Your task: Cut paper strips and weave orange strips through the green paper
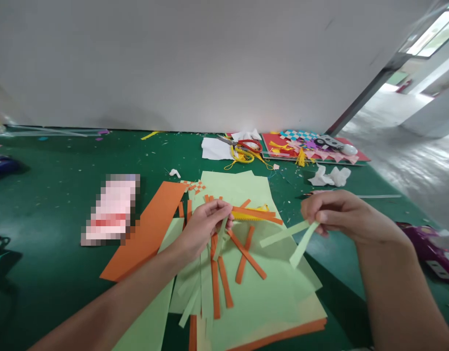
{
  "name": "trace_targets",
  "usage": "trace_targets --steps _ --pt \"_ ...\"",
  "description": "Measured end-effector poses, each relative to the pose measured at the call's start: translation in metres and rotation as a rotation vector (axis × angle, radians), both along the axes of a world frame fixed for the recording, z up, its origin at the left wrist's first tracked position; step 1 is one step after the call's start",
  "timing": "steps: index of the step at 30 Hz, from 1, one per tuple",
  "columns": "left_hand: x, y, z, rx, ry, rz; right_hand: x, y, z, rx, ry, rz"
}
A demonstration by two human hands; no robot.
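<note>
My left hand (212, 224) is closed in a pinch over the paper pile, holding paper strips. A green strip (220, 239) hangs from its fingertips, and folded orange strips (257, 213) stick out to the right of them. To the right, my right hand (330, 214) pinches a folded pale green paper strip (301, 248), its two ends spread apart and pointing down left. Below both hands, several loose orange strips (246, 256) lie on a stack of pale green sheets (268, 297). A yellow item (250, 214) lies partly hidden under the orange strips.
Left of the stack lie an orange sheet (147, 234) and a blurred-out pink item (113, 207). Red and yellow scissors (246, 150) rest near the wall, beside a red board (315, 151) with paper decorations. Crumpled tissue (328, 176) and a purple item (429, 248) are at right.
</note>
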State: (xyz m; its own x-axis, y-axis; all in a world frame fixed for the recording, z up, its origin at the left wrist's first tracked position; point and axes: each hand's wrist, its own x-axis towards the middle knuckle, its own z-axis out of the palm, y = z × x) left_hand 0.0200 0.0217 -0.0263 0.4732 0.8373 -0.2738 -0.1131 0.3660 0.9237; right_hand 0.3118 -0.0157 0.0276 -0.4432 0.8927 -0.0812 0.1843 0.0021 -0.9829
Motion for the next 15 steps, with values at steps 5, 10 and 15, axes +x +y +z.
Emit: trace_targets --steps 5,10,15 --pt "0.0021 -0.0017 0.0026 0.027 0.023 -0.015 -0.0036 0.0025 -0.0014 -0.077 -0.163 -0.028" --pt "0.003 -0.003 0.0059 0.064 0.048 -0.023 0.0 0.0034 -0.0004 -0.064 -0.195 0.012" --pt "0.0031 -0.0039 0.0058 0.09 0.061 -0.025 -0.0056 0.0055 -0.0013 -0.106 -0.204 0.009"
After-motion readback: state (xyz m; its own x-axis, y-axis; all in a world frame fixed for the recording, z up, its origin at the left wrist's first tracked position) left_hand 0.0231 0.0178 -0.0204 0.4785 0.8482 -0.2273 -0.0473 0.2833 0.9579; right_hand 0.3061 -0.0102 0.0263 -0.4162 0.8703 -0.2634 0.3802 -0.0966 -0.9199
